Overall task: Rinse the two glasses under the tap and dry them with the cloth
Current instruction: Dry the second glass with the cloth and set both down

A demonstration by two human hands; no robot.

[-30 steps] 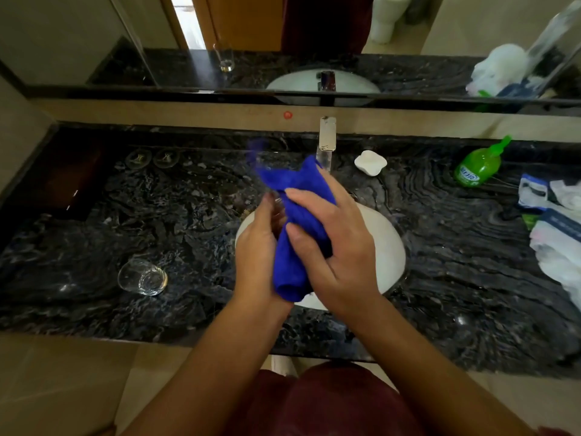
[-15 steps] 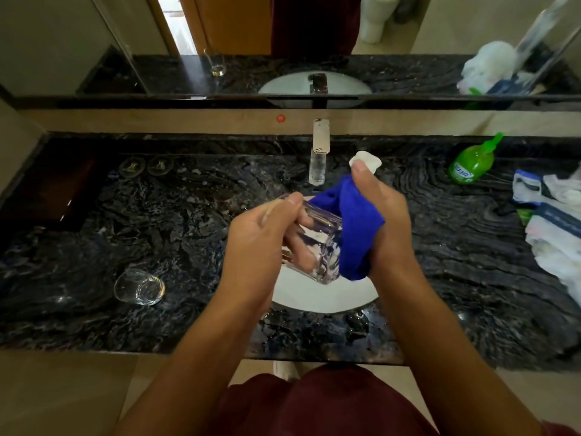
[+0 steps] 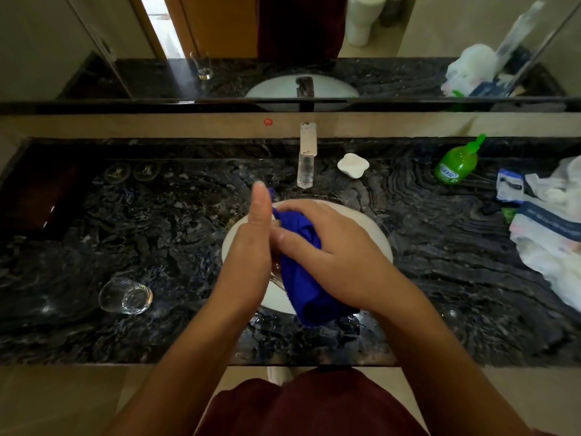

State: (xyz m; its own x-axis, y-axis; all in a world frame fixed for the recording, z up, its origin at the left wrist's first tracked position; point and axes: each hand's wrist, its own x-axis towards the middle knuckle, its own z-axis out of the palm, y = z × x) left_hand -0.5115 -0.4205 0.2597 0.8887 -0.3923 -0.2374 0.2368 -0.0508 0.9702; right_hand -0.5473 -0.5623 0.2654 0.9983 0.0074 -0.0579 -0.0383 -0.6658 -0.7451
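Over the white sink (image 3: 374, 237), my right hand (image 3: 342, 259) grips the blue cloth (image 3: 301, 278) and wraps it around a clear glass (image 3: 275, 276). Only a sliver of that glass shows between my hands. My left hand (image 3: 251, 259) holds the glass from the left with its thumb pointing up; its fingers are hidden. The second clear glass (image 3: 125, 296) stands on the dark marble counter (image 3: 163, 234) at the left, apart from both hands. The chrome tap (image 3: 307, 152) stands behind the sink with no water running.
A white soap dish (image 3: 352, 165) sits right of the tap, and a green bottle (image 3: 457, 165) further right. Plastic bags and packets (image 3: 550, 228) crowd the counter's right end. A mirror runs along the back wall.
The glass was bare in my left hand with the cloth beside it. Now my right hand has brought the cloth over the glass and both hands sit lower over the sink.
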